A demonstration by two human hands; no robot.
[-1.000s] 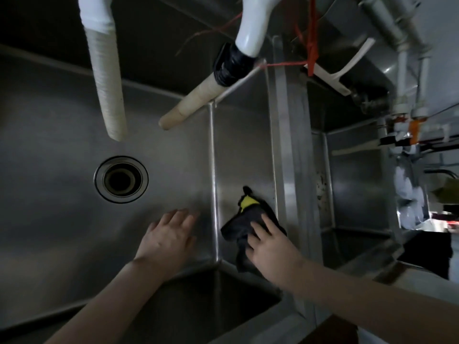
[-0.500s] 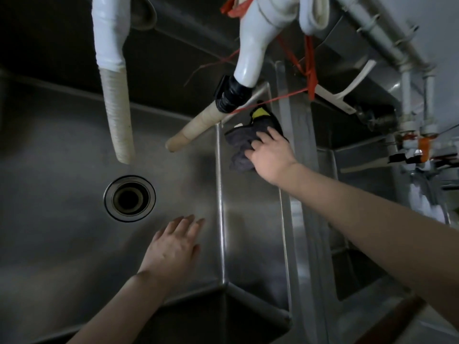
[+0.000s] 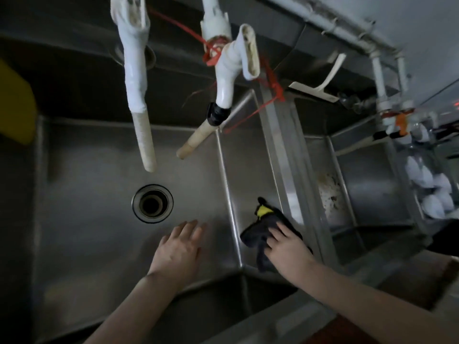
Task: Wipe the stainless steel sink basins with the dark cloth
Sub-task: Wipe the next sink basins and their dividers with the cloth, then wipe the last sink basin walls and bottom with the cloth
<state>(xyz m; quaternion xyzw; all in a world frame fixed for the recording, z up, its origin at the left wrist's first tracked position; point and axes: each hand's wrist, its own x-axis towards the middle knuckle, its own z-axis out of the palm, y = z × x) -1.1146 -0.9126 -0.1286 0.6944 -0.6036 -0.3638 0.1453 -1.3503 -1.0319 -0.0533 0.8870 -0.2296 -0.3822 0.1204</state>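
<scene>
I look down into a stainless steel sink basin (image 3: 94,219) with a round drain (image 3: 152,203) in its floor. My right hand (image 3: 289,249) presses the dark cloth (image 3: 260,232), which has a yellow tag, flat against the basin's right inner wall near the front corner. My left hand (image 3: 180,247) lies flat on the basin floor with its fingers spread, just below and right of the drain, holding nothing. A second basin (image 3: 367,194) lies to the right, past the steel divider (image 3: 290,155).
Two white spouts with beige hose ends (image 3: 144,142) (image 3: 196,142) hang over the basin, tied with red string (image 3: 273,90). A white squeegee (image 3: 320,88) rests on the back ledge. Pipes and valves (image 3: 397,115) stand at the right; a yellow object (image 3: 15,108) shows at the left edge.
My right hand swept the cloth up the right wall to the back corner, then back down to the front. The left hand stayed on the basin floor.
</scene>
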